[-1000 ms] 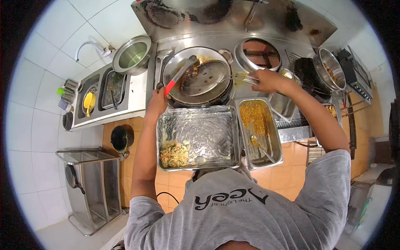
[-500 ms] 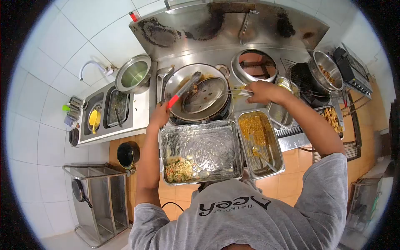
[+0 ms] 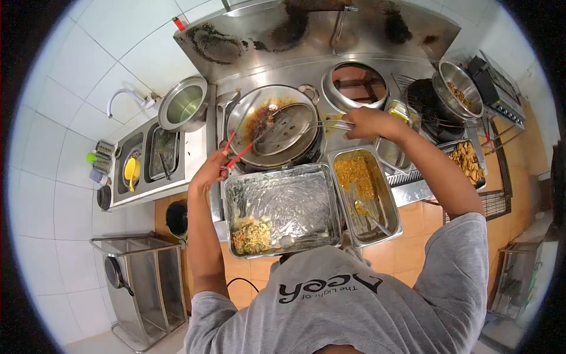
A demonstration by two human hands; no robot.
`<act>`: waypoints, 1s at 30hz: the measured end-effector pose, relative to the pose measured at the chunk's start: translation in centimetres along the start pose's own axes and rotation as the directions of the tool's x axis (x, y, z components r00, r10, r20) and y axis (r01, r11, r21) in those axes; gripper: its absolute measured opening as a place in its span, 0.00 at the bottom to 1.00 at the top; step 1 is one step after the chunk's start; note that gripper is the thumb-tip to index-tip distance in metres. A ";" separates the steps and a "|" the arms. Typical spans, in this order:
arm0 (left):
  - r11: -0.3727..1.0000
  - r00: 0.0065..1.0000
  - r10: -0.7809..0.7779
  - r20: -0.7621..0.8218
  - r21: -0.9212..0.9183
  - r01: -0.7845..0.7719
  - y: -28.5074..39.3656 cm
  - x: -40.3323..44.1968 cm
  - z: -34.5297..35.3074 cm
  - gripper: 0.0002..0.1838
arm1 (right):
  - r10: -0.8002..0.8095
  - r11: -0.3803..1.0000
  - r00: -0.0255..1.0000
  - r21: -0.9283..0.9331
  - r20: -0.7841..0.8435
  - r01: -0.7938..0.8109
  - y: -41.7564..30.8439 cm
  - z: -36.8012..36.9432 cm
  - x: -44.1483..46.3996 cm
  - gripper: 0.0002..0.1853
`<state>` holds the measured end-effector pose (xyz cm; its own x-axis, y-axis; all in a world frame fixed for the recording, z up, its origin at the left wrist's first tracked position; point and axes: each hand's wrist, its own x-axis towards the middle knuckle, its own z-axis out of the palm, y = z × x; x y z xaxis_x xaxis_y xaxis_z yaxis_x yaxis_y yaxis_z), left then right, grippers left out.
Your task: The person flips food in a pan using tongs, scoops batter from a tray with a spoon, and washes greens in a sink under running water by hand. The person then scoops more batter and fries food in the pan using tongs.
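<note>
My left hand [image 3: 211, 170] is closed on red-handled tongs [image 3: 240, 157], whose two arms stand apart over the left side of the wok [image 3: 237, 125]. My right hand [image 3: 372, 124] grips the wire handle of a round strainer [image 3: 290, 131]. The strainer's bowl rests in or just over the wok, and dark bits show in it. Brown residue coats the wok's far inner wall. In front of it is a wide metal tray [image 3: 295, 200] with a mound of chopped, rice-like mix [image 3: 252, 235] in its near left corner. A narrower pan [image 3: 377, 227] beside it holds yellow-brown food and a spoon.
A pot of greenish liquid [image 3: 184, 106] stands left, next to a sink [image 3: 137, 177] with a yellow ladle [image 3: 132, 171]. Behind my right hand sits a round metal vessel [image 3: 335, 100]. At far right are a steel bowl [image 3: 457, 88] and a tray of browned pieces [image 3: 467, 162].
The tongs have opened, their red arms now apart, and my left hand has shifted slightly down and left. The strainer stays over the wok. The whole view has shifted a little.
</note>
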<state>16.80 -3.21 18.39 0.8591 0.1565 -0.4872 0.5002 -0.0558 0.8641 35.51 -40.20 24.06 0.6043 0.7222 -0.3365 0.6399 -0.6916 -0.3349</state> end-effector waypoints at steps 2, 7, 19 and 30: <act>0.995 0.992 -0.099 0.074 0.007 0.099 -1.2 0.7 -0.7 0.17 | 0.024 0.999 0.999 0.023 0.026 -0.025 -0.7 -0.4 -0.4 0.19; 0.993 0.995 -0.103 0.007 -0.066 0.103 -2.2 0.6 -0.9 0.15 | 0.019 1.000 0.999 0.016 0.028 -0.020 -0.1 0.5 -0.3 0.20; 0.979 0.990 -0.119 0.079 -0.158 0.130 -3.9 0.7 -1.2 0.14 | 0.051 0.998 0.997 -0.051 0.064 -0.048 -1.1 0.9 -1.3 0.22; 0.955 0.969 0.085 -0.231 0.298 -0.012 -3.1 -2.1 1.1 0.17 | 0.034 0.999 0.999 -0.008 0.040 -0.034 -1.9 3.8 -4.0 0.26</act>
<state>13.57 -4.41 16.59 0.8500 0.3750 -0.3700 0.4992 -0.3489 0.7931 30.08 -41.86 22.72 0.6060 0.6972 -0.3829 0.6229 -0.7153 -0.3167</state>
